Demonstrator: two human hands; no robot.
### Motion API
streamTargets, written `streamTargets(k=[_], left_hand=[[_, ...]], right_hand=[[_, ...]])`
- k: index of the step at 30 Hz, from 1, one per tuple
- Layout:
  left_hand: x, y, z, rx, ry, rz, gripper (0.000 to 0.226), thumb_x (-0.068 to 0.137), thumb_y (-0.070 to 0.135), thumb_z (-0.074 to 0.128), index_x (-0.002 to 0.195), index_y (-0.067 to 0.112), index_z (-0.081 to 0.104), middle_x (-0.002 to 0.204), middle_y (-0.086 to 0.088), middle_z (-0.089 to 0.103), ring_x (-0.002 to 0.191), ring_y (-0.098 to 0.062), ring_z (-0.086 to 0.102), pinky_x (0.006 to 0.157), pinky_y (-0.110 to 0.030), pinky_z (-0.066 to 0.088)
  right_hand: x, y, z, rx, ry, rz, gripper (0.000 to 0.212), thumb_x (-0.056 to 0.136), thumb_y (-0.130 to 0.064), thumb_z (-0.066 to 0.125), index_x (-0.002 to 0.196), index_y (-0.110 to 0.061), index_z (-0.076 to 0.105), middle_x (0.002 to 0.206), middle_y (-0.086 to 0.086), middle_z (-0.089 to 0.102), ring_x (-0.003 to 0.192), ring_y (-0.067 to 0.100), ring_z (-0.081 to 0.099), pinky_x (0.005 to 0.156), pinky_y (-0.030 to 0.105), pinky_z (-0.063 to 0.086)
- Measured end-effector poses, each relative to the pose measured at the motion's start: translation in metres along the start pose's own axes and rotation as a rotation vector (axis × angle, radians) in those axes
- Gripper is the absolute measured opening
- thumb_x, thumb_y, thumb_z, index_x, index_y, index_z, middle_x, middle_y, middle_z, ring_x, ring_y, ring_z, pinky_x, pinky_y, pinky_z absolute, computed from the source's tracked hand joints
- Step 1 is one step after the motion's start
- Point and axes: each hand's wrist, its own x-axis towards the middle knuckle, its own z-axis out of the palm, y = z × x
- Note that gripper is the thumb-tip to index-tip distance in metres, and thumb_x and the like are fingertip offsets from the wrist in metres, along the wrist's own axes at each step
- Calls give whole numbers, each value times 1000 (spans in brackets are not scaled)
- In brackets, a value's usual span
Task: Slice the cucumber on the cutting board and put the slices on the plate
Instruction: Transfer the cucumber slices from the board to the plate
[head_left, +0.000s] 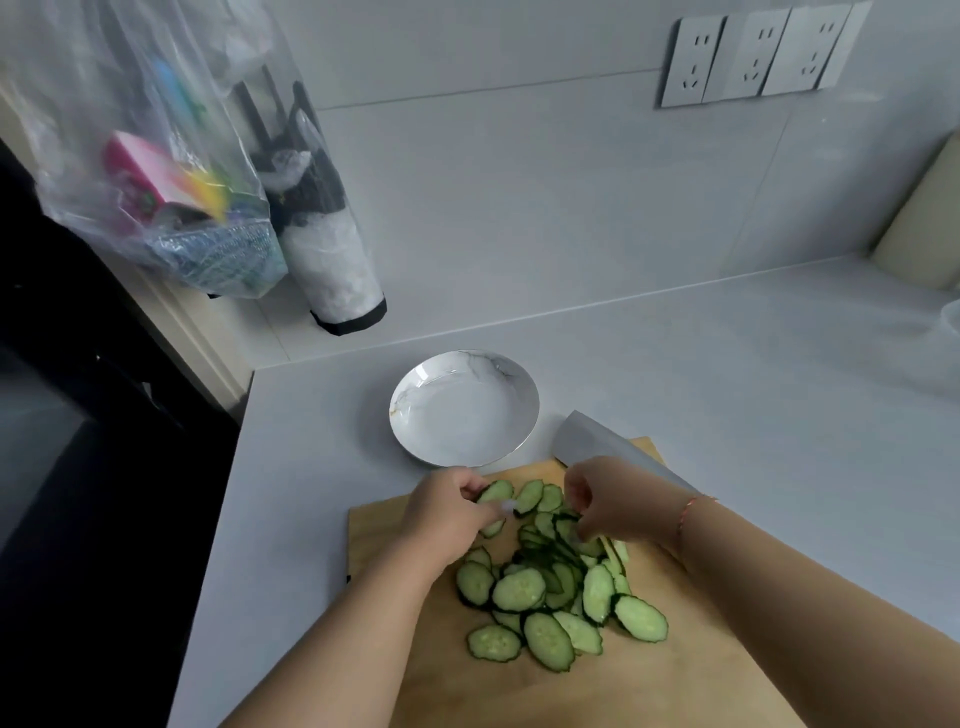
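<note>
While motion blur smears both sets of fingertips, left hand (451, 512) looks curled, pinching a cucumber slice (496, 491) near the cutting board's (675, 670) far-left edge. Slices (550, 587) lie mid-board, pile running near-to-far. Right hand (610, 501), fingers curled into the pile; grip unclear. Knife (597, 441) partly hidden behind it. Plate (465, 408) beyond the board's far edge.

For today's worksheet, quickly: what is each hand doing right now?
Left hand: fingers curled, pinching cucumber slices at the far end of the pile.
Right hand: fingers curled down onto slices; a firm grip cannot be told.
</note>
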Motion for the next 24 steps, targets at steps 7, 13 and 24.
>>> streamTargets(k=[7, 13, 24], left_hand=[[34, 13, -26, -214, 157, -114, 22, 86, 33, 68, 97, 13, 69, 88, 1, 69, 80, -18, 64, 67, -26, 46], [74, 17, -31, -183, 238, -172, 27, 89, 21, 64, 114, 13, 59, 95, -6, 67, 76, -21, 67, 73, -34, 57], [91, 8, -23, 189, 175, -230, 23, 88, 24, 63, 110, 16, 62, 97, -7, 70, 93, -24, 66, 84, -29, 49]], right_hand=[[35, -12, -54, 740, 85, 5, 26, 75, 8, 72, 73, -8, 52, 64, 10, 56, 52, 20, 58, 51, 25, 53], [101, -48, -40, 836, 237, 67, 27, 75, 5, 73, 79, -11, 52, 77, 8, 58, 63, 29, 64, 65, 39, 61], [128, -58, -19, 263, 217, 100, 40, 90, -5, 50, 129, -10, 49, 127, 9, 56, 114, 26, 55, 84, 27, 41]])
